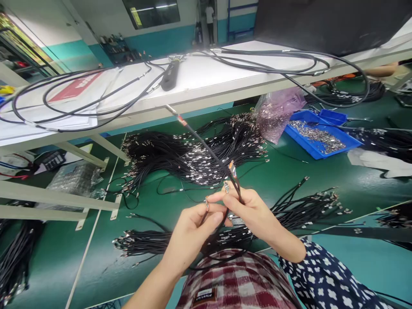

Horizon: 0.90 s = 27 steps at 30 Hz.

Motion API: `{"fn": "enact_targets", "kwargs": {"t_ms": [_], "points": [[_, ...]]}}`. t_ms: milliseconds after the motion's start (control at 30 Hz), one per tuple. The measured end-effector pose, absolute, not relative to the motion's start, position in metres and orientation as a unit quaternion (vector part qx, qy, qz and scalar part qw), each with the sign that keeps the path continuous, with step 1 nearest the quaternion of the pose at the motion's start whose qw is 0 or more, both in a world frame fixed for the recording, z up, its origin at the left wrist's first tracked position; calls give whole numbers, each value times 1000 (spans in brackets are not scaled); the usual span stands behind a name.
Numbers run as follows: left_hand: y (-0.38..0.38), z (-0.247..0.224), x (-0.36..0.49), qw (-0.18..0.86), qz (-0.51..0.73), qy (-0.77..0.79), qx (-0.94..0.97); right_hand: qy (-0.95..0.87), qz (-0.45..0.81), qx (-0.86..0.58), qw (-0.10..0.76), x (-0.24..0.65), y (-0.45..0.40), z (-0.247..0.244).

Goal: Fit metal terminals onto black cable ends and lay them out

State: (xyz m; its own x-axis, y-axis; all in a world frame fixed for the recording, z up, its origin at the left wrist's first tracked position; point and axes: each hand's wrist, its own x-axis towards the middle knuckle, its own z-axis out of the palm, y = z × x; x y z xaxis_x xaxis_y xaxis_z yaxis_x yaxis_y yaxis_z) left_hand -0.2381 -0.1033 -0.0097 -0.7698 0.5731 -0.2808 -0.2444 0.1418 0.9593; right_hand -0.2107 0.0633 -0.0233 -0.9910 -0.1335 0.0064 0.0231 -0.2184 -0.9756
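My left hand (199, 225) pinches a black cable near its small metal end, just above my lap. Close beside it, my right hand (249, 206) is closed around black cables (210, 150); one of them sticks up toward the shelf and bears an orange-red band near its tip. Other metal cable ends poke out above the right fingers. A bundle of black cables (144, 242) with metal ends lies on the green table under both hands, partly hidden by them. Beyond it is a larger heap of similar cables (180, 150).
A blue tray (313, 148) of small metal parts stands at right, beside a pink plastic bag (278, 111). White gloves (386, 163) lie near it. A white shelf (199, 81) crosses above the table, carrying looped cables and a dark-handled tool (170, 75). Shelf legs stand at left.
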Motion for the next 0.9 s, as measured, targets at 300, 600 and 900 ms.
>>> {"fn": "enact_targets", "kwargs": {"t_ms": [300, 600, 900], "points": [[-102, -12, -241, 336, 650, 678, 73, 615, -788, -17, 15, -211, 67, -23], [-100, -14, -229, 250, 648, 719, 35, 680, -727, 89, -37, -214, 78, -11], [-109, -14, -224, 278, 634, 717, 88, 613, -787, 39, 48, -215, 73, -19]]}}
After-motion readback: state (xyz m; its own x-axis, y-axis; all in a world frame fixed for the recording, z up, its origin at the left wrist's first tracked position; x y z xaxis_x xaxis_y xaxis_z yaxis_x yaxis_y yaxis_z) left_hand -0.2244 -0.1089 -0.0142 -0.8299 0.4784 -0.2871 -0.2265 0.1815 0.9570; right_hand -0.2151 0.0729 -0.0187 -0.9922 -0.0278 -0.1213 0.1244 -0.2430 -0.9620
